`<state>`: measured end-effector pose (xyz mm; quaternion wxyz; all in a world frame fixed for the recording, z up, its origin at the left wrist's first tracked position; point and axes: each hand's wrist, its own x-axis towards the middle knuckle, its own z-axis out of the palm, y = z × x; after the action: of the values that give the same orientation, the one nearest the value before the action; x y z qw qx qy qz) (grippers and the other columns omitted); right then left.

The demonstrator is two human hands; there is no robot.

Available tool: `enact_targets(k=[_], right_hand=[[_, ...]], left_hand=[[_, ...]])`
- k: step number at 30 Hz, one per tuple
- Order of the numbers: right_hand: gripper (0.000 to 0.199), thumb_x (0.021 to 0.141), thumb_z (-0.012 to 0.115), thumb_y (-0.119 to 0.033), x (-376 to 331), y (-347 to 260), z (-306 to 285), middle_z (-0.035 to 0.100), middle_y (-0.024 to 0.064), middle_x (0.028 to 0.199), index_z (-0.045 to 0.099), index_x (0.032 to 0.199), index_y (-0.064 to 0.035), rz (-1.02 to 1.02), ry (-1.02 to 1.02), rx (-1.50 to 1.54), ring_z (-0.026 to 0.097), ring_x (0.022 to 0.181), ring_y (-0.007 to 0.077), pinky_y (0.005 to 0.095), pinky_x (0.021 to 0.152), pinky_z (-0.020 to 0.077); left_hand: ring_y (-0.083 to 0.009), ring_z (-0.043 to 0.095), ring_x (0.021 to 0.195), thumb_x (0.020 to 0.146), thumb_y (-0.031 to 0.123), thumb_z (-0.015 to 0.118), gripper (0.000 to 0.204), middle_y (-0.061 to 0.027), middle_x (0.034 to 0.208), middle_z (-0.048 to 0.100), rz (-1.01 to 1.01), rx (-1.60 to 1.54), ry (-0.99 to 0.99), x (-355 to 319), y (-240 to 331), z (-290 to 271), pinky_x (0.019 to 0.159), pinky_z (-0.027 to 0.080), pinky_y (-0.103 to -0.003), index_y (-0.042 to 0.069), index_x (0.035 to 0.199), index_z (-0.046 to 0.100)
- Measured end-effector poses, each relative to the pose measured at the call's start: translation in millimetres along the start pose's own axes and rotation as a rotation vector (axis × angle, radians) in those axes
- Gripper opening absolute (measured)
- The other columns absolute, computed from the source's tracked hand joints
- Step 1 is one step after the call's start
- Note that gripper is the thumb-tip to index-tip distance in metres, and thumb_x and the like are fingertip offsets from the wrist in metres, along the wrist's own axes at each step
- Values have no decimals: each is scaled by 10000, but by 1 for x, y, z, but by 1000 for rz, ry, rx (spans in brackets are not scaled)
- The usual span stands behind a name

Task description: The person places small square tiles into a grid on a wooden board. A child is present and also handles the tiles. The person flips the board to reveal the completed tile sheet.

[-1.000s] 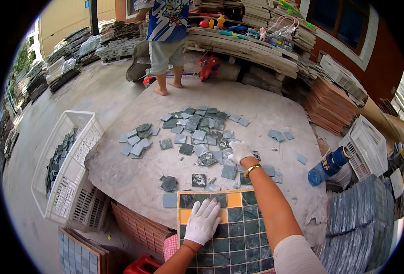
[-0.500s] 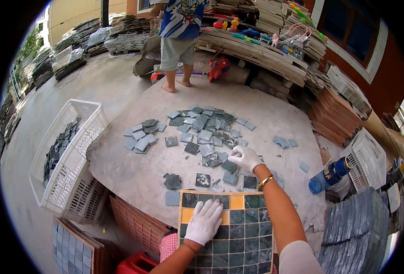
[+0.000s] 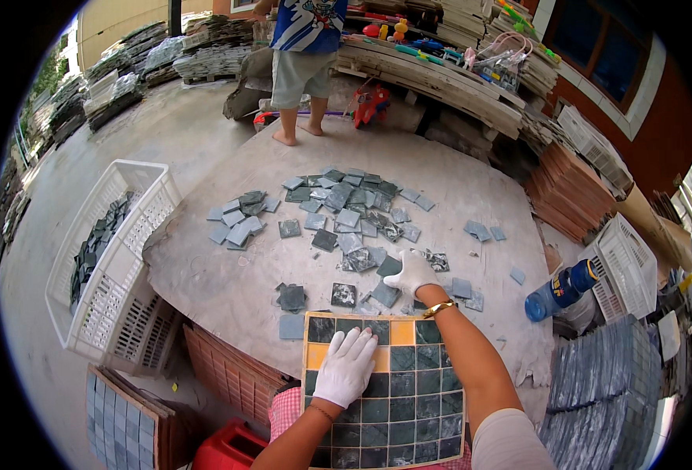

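Note:
My left hand (image 3: 344, 366), in a white glove, lies flat with fingers stretched on a gridded board (image 3: 440, 403) on my lap. Dark green square tiles fill most of its cells; some cells in the upper rows show bare orange-yellow. Beyond the board's top edge, my gloved right hand (image 3: 413, 272) is down among loose tiles. Its thumb and curled fingers close on the near right edge of a dark green tile (image 3: 388, 266). Partly under my right wrist lies another dark tile (image 3: 422, 305). A white-veined dark tile (image 3: 344, 295) sits just past the board.
More loose tiles (image 3: 346, 197) are heaped on the stone slab (image 3: 197, 290). White crates (image 3: 99, 325) with tiles stand at left. A blue bottle (image 3: 559, 291) and stacked tile sheets (image 3: 596, 384) are at right. A barefoot person (image 3: 303, 78) stands at the far edge.
My right hand has shifted slightly, its thumb now against the dark green tile, uncovering a white-veined tile to its right. The view has tilted a little. My left hand stays on the board.

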<state>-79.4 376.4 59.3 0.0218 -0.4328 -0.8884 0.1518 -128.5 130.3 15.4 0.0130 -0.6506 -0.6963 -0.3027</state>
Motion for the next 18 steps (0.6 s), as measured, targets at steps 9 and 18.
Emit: enact_targets(k=[9, 18], right_hand=[[483, 677, 733, -232, -102, 37, -5, 516, 184, 1101, 549, 1063, -9, -421, -77, 83, 537, 1038, 354, 394, 892, 455], [348, 729, 710, -115, -119, 39, 17, 510, 173, 1094, 554, 1014, 9, -531, -66, 103, 542, 1032, 352, 398, 895, 457]], left_hand=[[-297, 478, 1198, 804, 84, 525, 377, -128, 1252, 547, -34, 30, 88, -6, -2, 9, 1050, 327, -428, 16, 1174, 546], [-307, 482, 1182, 792, 77, 546, 370, -142, 1230, 552, 1, 80, 76, -3, -2, 12, 1041, 335, -438, 6, 1155, 550]])
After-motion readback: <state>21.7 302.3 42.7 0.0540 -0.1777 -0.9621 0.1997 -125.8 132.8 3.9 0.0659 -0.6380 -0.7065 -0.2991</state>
